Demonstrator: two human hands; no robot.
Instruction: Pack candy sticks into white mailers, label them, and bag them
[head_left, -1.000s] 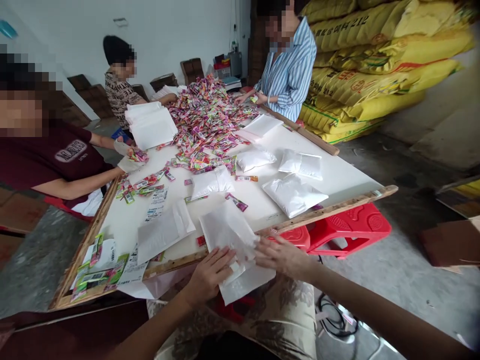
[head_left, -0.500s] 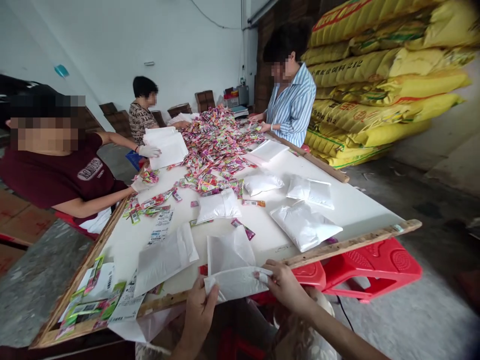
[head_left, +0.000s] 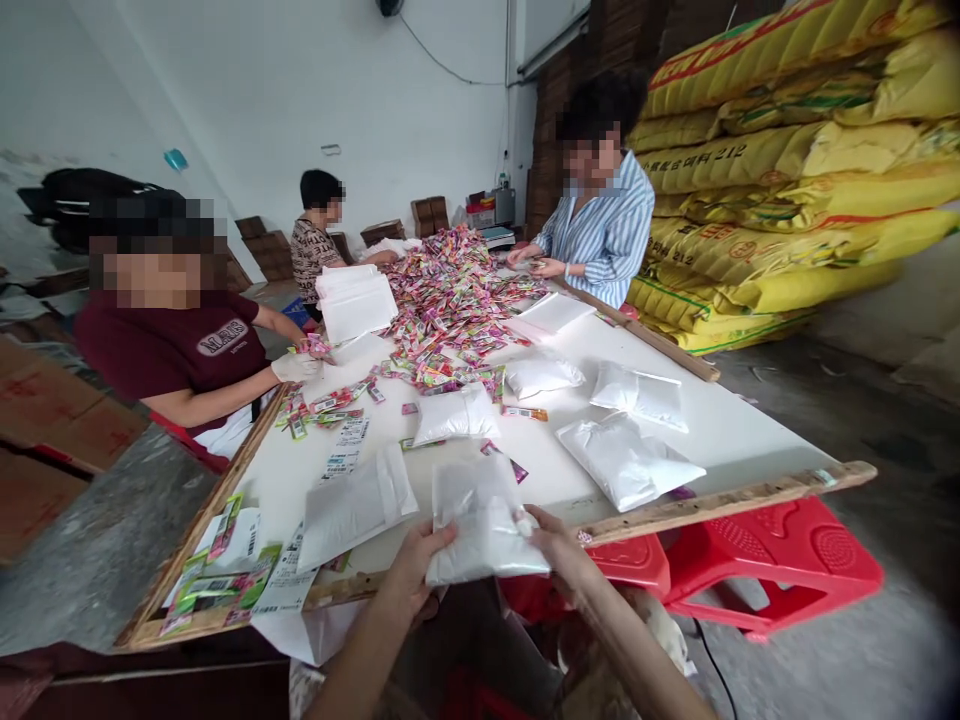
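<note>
At the table's near edge I hold a white mailing bag by its two sides. My left hand is closed on its left side, and my right hand grips the right side. The bag's top part lies over the table edge. Left of it a flat white bag lies on the table. Filled white bags rest to the right, and another filled bag lies just beyond mine. A purple sachet is near its top.
A large heap of colourful sachets covers the far middle of the white table. Label strips and green sachets lie at the near left corner. Several co-workers sit or stand round the table. Red stools stand at right; yellow sacks are stacked behind.
The bag in my hands has tipped so its broad face shows. The camera view has shifted. The co-worker at left has taken one hand off the white stack.
</note>
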